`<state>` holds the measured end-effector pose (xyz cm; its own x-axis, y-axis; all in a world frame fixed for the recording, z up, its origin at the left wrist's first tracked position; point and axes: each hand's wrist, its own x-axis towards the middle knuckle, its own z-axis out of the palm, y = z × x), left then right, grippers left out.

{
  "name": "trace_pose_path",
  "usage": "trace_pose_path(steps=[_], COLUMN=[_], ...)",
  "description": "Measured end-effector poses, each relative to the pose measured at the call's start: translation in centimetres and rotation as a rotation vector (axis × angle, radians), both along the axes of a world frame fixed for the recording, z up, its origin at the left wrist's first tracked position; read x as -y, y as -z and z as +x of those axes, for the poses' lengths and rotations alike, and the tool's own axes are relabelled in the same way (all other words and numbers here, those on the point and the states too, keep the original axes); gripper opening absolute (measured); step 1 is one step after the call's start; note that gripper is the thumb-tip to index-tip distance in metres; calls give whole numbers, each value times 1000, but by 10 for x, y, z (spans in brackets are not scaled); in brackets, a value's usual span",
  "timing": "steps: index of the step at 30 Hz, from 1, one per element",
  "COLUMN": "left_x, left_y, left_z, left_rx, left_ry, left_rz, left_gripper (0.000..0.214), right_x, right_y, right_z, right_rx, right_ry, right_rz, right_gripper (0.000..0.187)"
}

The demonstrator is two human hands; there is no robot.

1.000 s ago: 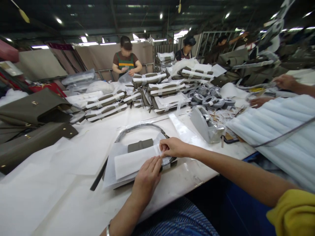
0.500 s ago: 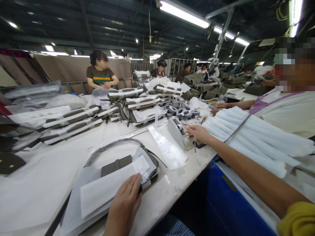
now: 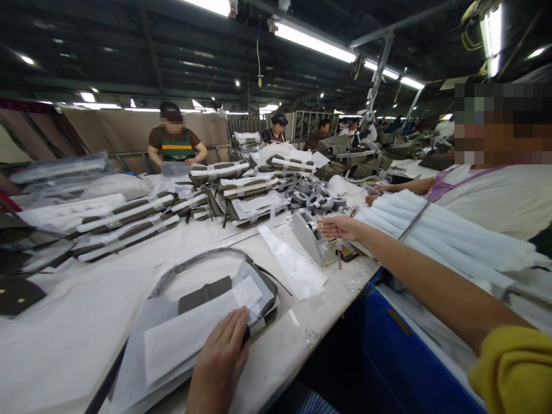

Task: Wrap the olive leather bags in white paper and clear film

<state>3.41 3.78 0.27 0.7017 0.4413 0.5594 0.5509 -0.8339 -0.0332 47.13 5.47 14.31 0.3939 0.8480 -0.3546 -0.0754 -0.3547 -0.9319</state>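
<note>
An olive-green handbag lies on the table before me, its looped strap covered in clear wrap. White paper sheets cover part of the bag. My left hand grips the bag's near edge, fingers laid over the paper and thumb down by the side. At the right, my right hand reaches out to a grey tape dispenser. Its fingers are stretched out at the dispenser's top; no object shows in them. A clear plastic strip lies left of the dispenser.
Wrapped bags are piled across the table's far side. Grey coiled straps lie behind the dispenser. White foam rolls rest above a blue bin at the right. A co-worker stands close by there; another person works across the table.
My right hand has shifted slightly left at the dispenser, its fingers extended. My left hand stays on the bag. The person across the table now has the head bent down.
</note>
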Motion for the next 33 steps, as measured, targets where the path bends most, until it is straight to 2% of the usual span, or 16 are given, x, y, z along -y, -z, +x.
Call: trace_pose_path(steps=[5,7,10,13,17,19,22,24,26,29,33], left_x=[0,0,0,1,1,0,0,2,5,10,13], left_y=[-1,-1,0,-1,-6,-9,-13,-16,-19,-26,-36], left_z=[0,0,-1,-1,-2,-2,-3,-3,-2,-2,-2], left_rx=[-7,-9,-3,-9,-18,-19,-17,-23,-43,-73,-80], left_ry=[6,-4,-4,2,5,12,27,30,21,-6,-25], left_rz=[14,10,6,-2,-11,-14,-25,-35,-52,-109,-231], left_gripper=[47,48,47,47,46,45,45,46,48,52,54], right_x=[54,78,103,109,97,93,100,111,122,129,116], right_y=[-7,1,25,57,92,100,102,95,84,61,31], right_z=[-14,-24,-38,-43,-36,-29,-21,-22,-33,-64,-118], right_rx=[36,56,84,121,189,242,334,435,636,987,1127], right_ry=[95,121,171,222,280,293,261,184,22,-347,-883], right_rz=[51,61,66,107,152,153,133,128,154,281,474], right_gripper=[22,22,23,28,33,33,31,29,27,24,22])
